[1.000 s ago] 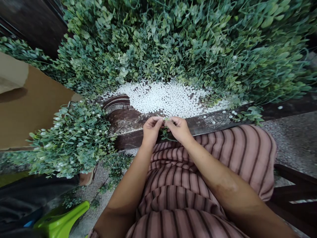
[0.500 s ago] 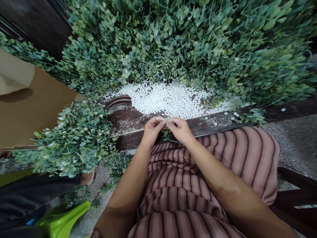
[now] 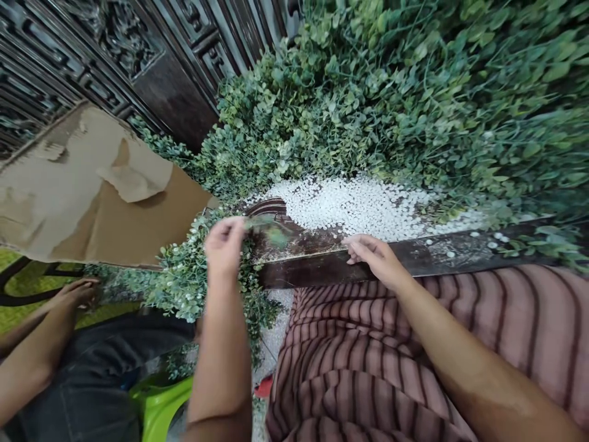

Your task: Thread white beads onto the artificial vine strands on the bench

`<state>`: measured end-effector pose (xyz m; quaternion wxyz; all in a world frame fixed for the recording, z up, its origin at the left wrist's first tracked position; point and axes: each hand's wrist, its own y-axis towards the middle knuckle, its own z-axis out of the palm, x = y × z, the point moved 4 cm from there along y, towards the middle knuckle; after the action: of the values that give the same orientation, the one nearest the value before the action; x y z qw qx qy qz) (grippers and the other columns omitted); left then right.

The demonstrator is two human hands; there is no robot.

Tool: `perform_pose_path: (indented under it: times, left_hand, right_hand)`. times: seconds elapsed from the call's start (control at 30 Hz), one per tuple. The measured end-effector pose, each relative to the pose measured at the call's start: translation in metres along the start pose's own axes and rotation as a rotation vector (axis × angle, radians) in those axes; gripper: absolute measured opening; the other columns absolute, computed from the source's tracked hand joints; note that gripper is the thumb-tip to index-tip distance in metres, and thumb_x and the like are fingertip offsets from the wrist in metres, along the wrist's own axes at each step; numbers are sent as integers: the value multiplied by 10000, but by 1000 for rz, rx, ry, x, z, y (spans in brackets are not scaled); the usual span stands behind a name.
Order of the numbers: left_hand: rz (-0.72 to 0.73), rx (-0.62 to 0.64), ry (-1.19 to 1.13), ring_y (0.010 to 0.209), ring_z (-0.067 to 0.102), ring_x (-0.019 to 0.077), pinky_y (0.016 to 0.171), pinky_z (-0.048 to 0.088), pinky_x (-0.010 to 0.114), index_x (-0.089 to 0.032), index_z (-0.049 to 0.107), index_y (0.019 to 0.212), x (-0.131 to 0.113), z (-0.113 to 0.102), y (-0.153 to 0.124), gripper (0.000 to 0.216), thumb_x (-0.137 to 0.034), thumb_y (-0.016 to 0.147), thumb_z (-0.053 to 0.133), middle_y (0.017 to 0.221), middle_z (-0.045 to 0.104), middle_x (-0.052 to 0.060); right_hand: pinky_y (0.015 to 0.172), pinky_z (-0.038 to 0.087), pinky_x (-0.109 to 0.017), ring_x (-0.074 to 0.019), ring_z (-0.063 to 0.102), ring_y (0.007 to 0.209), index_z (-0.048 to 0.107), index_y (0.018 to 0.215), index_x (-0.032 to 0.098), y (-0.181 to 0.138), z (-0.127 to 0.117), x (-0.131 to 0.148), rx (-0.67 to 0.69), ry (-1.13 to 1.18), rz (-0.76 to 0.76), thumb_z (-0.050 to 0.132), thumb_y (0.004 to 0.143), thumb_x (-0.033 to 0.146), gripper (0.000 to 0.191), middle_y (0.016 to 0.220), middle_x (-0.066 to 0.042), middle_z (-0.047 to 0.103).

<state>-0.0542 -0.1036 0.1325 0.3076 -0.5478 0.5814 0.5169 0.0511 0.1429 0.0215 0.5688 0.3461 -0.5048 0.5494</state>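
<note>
My left hand (image 3: 224, 244) is raised over the near-left pile of leafy stems, its fingers closed on a green leafy sprig (image 3: 277, 237). Motion smears the sprig, which trails to the right over the dark wooden surface (image 3: 294, 247). At the front edge of the heap of small white beads (image 3: 354, 205) is my right hand (image 3: 375, 256), thumb and forefinger pinched together. Whatever is between those fingertips, if anything, is too small to make out. Beside my left hand, the near-left pile of green sprigs (image 3: 177, 282) carries many white beads among its leaves.
A large mass of green foliage (image 3: 391, 104) fills the back and right. To the left lies a torn cardboard sheet (image 3: 184, 199), with carved dark wood (image 3: 161, 92) behind it. A co-worker's hands (image 3: 80, 293) rest at far left, near a lime-green plastic stool (image 3: 161, 405).
My hands were together over the front edge; now the left has moved left with the sprig, and the right stays near the beads. The view has turned left, showing a co-worker's arms.
</note>
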Motion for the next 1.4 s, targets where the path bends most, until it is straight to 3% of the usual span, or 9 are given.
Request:
perform_pose_path:
  times: [0.07, 0.17, 0.3, 0.4, 0.6, 0.7, 0.93, 1.13, 1.4]
  left_hand:
    - [137, -275, 123, 582, 528, 100, 653, 475, 274, -197, 666, 643, -24, -54, 25, 108, -242, 547, 683, 615, 637, -31]
    - [217, -478, 477, 610, 536, 136, 676, 486, 343, -232, 697, 730, -55, -109, 46, 224, -183, 519, 642, 670, 655, -34]
    - [287, -483, 584, 656, 551, 168, 692, 478, 372, -275, 697, 881, -63, -114, 49, 275, -223, 638, 578, 756, 669, -29]
    - [240, -311, 401, 617, 547, 159, 685, 476, 352, -229, 694, 721, -37, -59, 47, 136, -217, 634, 590, 648, 640, -20]
    - [183, 511, 497, 762, 589, 204, 804, 472, 373, -173, 692, 884, 29, 122, 11, 250, -260, 652, 655, 863, 645, 81]
    - [263, 632, 548, 946, 567, 260, 911, 425, 401, -149, 670, 988, 34, 176, -16, 328, -242, 673, 658, 972, 614, 120]
    - [518, 859, 554, 972, 548, 248, 887, 422, 369, -187, 644, 1054, -5, 254, -53, 297, -261, 775, 577, 987, 596, 102]
    - [739, 1013, 815, 1019, 527, 258, 852, 417, 374, -191, 605, 1101, -27, 321, -76, 305, -196, 816, 494, 1057, 575, 121]
    - [770, 992, 955, 994, 534, 244, 833, 425, 352, -176, 653, 911, -33, 329, -62, 201, -169, 798, 487, 982, 590, 103]
  right_hand:
    - [565, 543, -278, -126, 494, 633, 639, 708, 178, 0, 0, 0, -7, -4, 3, 658, 617, 614, 446, 697, -26, 530]
    - [557, 545, -280, -123, 502, 610, 642, 701, 181, 1, 2, 1, 4, -19, -3, 656, 620, 612, 439, 671, -17, 521]
    - [546, 542, -285, -116, 509, 561, 636, 720, 181, 0, 2, 0, -5, -22, -23, 665, 621, 593, 424, 612, 11, 493]
    - [547, 535, -292, -117, 524, 545, 620, 725, 176, 0, 0, 0, -11, -45, -43, 655, 631, 587, 423, 620, 9, 519]
    - [542, 508, -286, -116, 521, 510, 604, 726, 172, 0, -3, 0, -48, -67, -63, 637, 655, 556, 391, 564, 19, 520]
    - [529, 490, -270, -107, 517, 499, 581, 683, 168, 0, -3, 1, -61, -37, -59, 640, 655, 527, 364, 557, 25, 513]
    - [478, 447, -239, -91, 465, 475, 538, 622, 168, 4, -1, -2, -72, 14, -66, 624, 660, 449, 296, 537, 35, 476]
    - [483, 430, -248, -119, 474, 499, 486, 662, 192, 11, -7, -12, -111, 229, -100, 657, 642, 500, 353, 532, 27, 498]
    - [510, 396, -240, -107, 466, 525, 504, 717, 184, 11, -5, -15, -93, 183, -202, 636, 711, 373, 230, 607, 22, 499]
